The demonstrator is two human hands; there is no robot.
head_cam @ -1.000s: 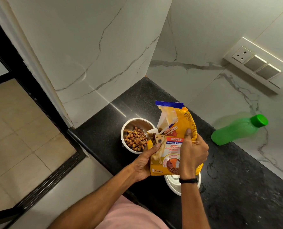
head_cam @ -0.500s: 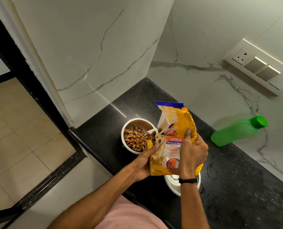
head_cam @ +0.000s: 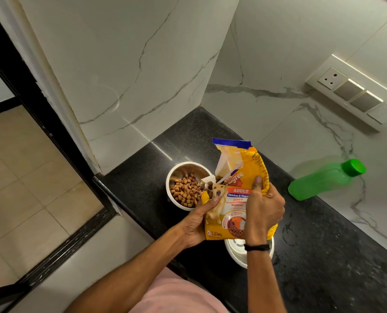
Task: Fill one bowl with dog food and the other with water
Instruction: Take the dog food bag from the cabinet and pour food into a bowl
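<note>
**Dog food bag held at the steel bowl**

Both hands hold the yellow dog food bag [head_cam: 235, 195] above the black table [head_cam: 323, 256]. The left hand [head_cam: 197, 222] grips its lower left edge, thumb pressed on the printed front. The right hand [head_cam: 263, 208] wraps round the right side, thumb pointing up the front, with a dark band [head_cam: 256, 247] on the wrist.

The bag's long axis runs from its bottom seam, nearest the person, up and away to the blue top strip. A torn opening on its left side faces the steel bowl [head_cam: 181, 170], with brown pieces showing in the tear.

The steel bowl sits just left of the bag and holds a heap of kibble [head_cam: 185, 190] on its near side. A white bowl [head_cam: 235, 251] sits under the bag's bottom edge, partly hidden.

A green bottle [head_cam: 323, 180] is well to the right by the marble wall, cap pointing up and right in view. A switch panel [head_cam: 355, 96] is on that wall.
</note>
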